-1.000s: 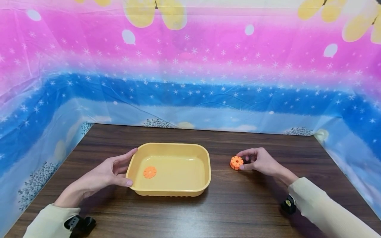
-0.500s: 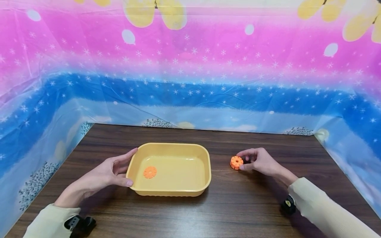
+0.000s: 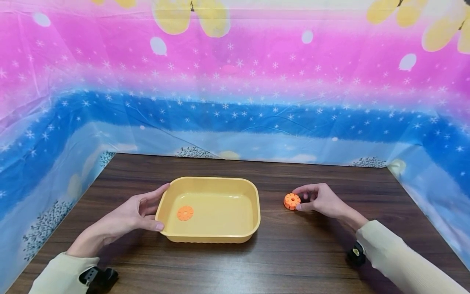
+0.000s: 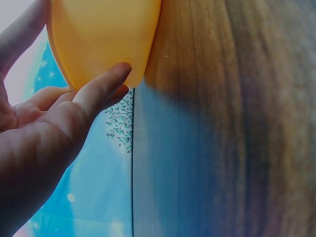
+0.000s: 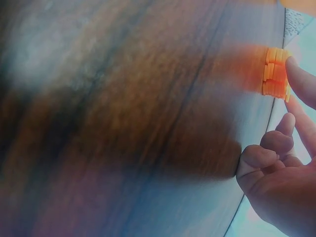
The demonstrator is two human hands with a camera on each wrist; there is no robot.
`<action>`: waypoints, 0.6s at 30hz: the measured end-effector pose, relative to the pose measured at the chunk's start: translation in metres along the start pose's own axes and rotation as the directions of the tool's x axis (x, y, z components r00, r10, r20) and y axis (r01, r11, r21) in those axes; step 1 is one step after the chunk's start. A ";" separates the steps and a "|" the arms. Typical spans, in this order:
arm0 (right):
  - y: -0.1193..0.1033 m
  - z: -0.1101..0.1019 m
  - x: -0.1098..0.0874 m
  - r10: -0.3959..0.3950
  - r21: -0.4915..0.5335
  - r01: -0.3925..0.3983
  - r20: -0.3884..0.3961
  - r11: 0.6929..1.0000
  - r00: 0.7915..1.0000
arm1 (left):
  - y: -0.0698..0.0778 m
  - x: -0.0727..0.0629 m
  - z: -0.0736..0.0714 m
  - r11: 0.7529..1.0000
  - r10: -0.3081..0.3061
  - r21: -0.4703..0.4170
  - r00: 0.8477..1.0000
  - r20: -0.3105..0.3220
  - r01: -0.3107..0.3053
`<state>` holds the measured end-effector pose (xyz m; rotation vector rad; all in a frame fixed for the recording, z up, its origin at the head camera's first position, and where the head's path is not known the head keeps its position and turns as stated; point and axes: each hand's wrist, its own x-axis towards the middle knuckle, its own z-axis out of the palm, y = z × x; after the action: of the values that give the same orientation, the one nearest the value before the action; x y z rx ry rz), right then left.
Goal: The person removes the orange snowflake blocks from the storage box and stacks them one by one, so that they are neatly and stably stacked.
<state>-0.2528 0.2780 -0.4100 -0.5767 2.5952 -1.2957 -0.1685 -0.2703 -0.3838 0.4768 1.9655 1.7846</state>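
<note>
A yellow plastic tray (image 3: 216, 237) sits on the table, left of middle in the head view. My left hand (image 3: 128, 214) holds its left end, thumb at the front corner and forefinger at the back corner; in the left wrist view fingers lie against the tray's outer wall (image 4: 106, 39). One flat orange notched disc (image 3: 185, 213) lies inside the tray, near the left. To the right of the tray, my right hand (image 3: 323, 200) pinches a short stack of orange notched discs (image 3: 291, 201) between thumb and forefinger. In the right wrist view the stack's layered edges (image 5: 275, 73) show, other fingers curled below.
The dark wood-grain table (image 3: 235, 269) reaches back to a patterned pink and blue cloth (image 3: 235, 102), which also hangs along both sides. A black camera is strapped on each wrist, the left one (image 3: 99, 279) and the right one (image 3: 356, 252).
</note>
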 end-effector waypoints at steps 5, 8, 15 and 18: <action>0.000 0.001 0.000 0.003 0.002 -0.003 0.000 1.000 1.000 | 0.000 0.000 0.000 1.000 -0.005 -0.006 1.000 -0.003 0.005; 0.000 0.000 -0.001 0.007 0.007 -0.007 0.005 1.000 1.000 | 0.000 0.000 0.001 1.000 -0.006 -0.004 1.000 -0.003 0.006; -0.002 -0.002 -0.002 0.005 -0.012 -0.005 0.010 1.000 1.000 | 0.000 0.000 0.000 1.000 0.000 0.001 1.000 0.001 0.000; -0.004 -0.004 -0.002 0.013 -0.009 -0.013 0.010 1.000 1.000 | 0.000 0.000 0.000 1.000 -0.002 -0.003 1.000 0.001 0.002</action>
<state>-0.2510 0.2798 -0.4041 -0.5651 2.5937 -1.2746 -0.1688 -0.2704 -0.3842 0.4748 1.9623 1.7855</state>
